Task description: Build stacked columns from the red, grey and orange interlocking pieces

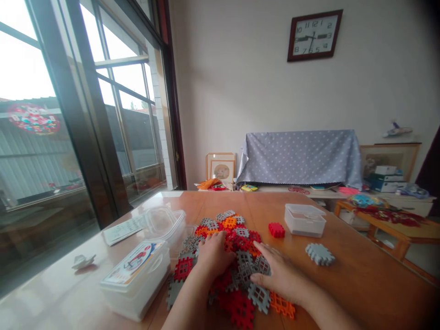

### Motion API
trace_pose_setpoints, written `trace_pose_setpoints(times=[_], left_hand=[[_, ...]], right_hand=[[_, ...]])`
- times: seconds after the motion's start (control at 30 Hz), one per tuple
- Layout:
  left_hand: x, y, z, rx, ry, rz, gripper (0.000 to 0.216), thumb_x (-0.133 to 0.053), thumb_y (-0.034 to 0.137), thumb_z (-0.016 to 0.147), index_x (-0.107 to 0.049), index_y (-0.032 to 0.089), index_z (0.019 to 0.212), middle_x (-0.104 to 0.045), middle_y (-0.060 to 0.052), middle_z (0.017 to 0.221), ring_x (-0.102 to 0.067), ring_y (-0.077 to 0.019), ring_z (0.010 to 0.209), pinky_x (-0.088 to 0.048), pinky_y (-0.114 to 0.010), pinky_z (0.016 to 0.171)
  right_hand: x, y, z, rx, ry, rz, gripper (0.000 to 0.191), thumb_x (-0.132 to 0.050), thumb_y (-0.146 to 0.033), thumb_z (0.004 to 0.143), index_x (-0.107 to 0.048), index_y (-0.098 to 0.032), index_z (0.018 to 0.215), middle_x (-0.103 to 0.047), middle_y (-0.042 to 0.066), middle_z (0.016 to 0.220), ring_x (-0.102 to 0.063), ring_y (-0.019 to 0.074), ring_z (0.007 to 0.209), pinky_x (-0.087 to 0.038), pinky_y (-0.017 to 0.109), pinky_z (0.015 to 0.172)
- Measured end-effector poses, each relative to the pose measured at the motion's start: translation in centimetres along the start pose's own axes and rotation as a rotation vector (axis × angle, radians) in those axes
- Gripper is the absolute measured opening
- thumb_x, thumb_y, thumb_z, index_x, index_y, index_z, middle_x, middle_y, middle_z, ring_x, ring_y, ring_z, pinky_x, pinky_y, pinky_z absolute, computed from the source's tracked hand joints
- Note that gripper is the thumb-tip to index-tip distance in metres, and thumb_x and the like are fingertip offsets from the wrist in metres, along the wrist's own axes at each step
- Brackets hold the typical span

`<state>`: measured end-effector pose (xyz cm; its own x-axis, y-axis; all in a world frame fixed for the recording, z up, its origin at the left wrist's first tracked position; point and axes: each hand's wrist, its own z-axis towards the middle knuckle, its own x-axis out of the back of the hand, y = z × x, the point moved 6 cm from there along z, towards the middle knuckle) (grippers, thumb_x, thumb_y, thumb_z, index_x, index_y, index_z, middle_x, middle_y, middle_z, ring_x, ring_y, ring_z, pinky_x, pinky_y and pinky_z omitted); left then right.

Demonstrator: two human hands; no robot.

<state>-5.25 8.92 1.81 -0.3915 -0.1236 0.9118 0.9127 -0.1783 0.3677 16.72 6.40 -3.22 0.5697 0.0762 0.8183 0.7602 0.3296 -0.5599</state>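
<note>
left hand (pixel 215 252): flat, fingers spread on tile pile (pixel 237 261) | right hand (pixel 280 275): open, palm down on same pile | pile: mid-table (pixel 360 284), between lidded box (pixel 135 279) and small tub (pixel 305 220)

Bright window (pixel 68 114), wall clock (pixel 314 35), draped cabinet (pixel 299 156)

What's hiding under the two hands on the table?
Both hands, left hand and right hand, lie flat on a pile of red, grey and orange waffle blocks. The blocks right beneath the palms are covered, so their colours can't be seen.
</note>
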Motion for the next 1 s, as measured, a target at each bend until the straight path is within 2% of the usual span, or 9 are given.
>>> trace_pose_setpoints(times=[0.13,0.23,0.37,0.53,0.7,0.8,0.9,1.0], left_hand=[[-0.3,0.2,0.4,-0.070,0.028,-0.056,0.048,-0.066,0.028,0.073,-0.067,0.023,0.121,-0.068,-0.014,0.120,-0.062,-0.0356,0.111,-0.045,-0.046,0.094],[-0.7,0.0,0.9,-0.099,0.088,-0.167,0.042,-0.065,0.023,0.073,-0.068,0.021,0.115,-0.069,-0.012,0.115,-0.064,-0.0288,0.104,-0.047,-0.036,0.091],[-0.5,-0.6,1.5,-0.054,0.163,-0.361,0.037,-0.062,0.024,0.077,-0.068,0.019,0.113,-0.072,-0.010,0.109,-0.065,-0.0252,0.100,-0.046,-0.033,0.091],[0.0,-0.9,1.6,0.065,0.151,-0.731,0.038,-0.060,0.029,0.081,-0.068,0.017,0.115,-0.073,-0.009,0.106,-0.066,-0.0238,0.098,-0.047,-0.032,0.088],[-1.2,-0.1,1.5,0.159,0.023,-1.301,0.033,-0.057,0.039,0.087,-0.067,0.019,0.111,-0.073,-0.007,0.104,-0.068,-0.0221,0.095,-0.052,-0.030,0.079],[-2.2,0.7,1.2,0.287,-0.083,-1.664,0.032,-0.054,0.034,0.088,-0.062,0.018,0.113,-0.073,-0.009,0.103,-0.071,-0.0214,0.090,-0.055,-0.030,0.074],[-2.3,1.5,0.9,0.361,-0.177,-1.812,0.033,-0.052,0.029,0.088,-0.060,0.016,0.117,-0.074,-0.010,0.102,-0.073,-0.0206,0.088,-0.057,-0.029,0.071],[-1.9,2.1,0.7,0.345,-0.240,-1.824,0.036,-0.049,0.030,0.090,-0.060,0.016,0.121,-0.074,-0.010,0.102,-0.073,-0.0195,0.088,-0.057,-0.027,0.069]], right_hand=[[0.7,0.1,0.6,0.010,0.143,0.005,0.068,-0.068,-0.036,0.081,-0.055,-0.017,0.145,-0.059,0.014,0.145,-0.052,0.0290,0.135,-0.037,0.042,0.116],[0.9,0.4,1.0,0.012,0.183,-0.002,0.055,-0.063,-0.025,0.080,-0.064,-0.017,0.135,-0.065,0.013,0.135,-0.058,0.0277,0.127,-0.042,0.040,0.111],[1.0,1.5,1.5,0.023,0.239,0.045,0.048,-0.059,-0.020,0.079,-0.068,-0.016,0.126,-0.071,0.013,0.122,-0.064,0.0271,0.117,-0.048,0.040,0.104],[1.3,2.4,1.7,-0.004,0.292,0.269,0.040,-0.056,-0.026,0.083,-0.071,-0.015,0.118,-0.075,0.013,0.114,-0.071,0.0258,0.107,-0.053,0.039,0.097],[1.9,1.3,1.2,-0.021,0.282,0.451,0.040,-0.056,-0.039,0.090,-0.071,-0.018,0.120,-0.077,0.011,0.115,-0.071,0.0265,0.109,-0.053,0.039,0.098],[2.0,0.2,1.0,0.000,0.228,0.490,0.041,-0.057,-0.045,0.091,-0.072,-0.020,0.120,-0.076,0.010,0.119,-0.070,0.0269,0.111,-0.052,0.039,0.099],[2.2,-0.4,0.8,0.002,0.206,0.491,0.040,-0.058,-0.047,0.091,-0.074,-0.020,0.117,-0.076,0.009,0.119,-0.069,0.0277,0.112,-0.051,0.039,0.100],[2.5,-0.7,0.7,-0.007,0.210,0.488,0.039,-0.059,-0.046,0.090,-0.074,-0.020,0.116,-0.077,0.008,0.115,-0.070,0.0280,0.109,-0.051,0.039,0.097]])
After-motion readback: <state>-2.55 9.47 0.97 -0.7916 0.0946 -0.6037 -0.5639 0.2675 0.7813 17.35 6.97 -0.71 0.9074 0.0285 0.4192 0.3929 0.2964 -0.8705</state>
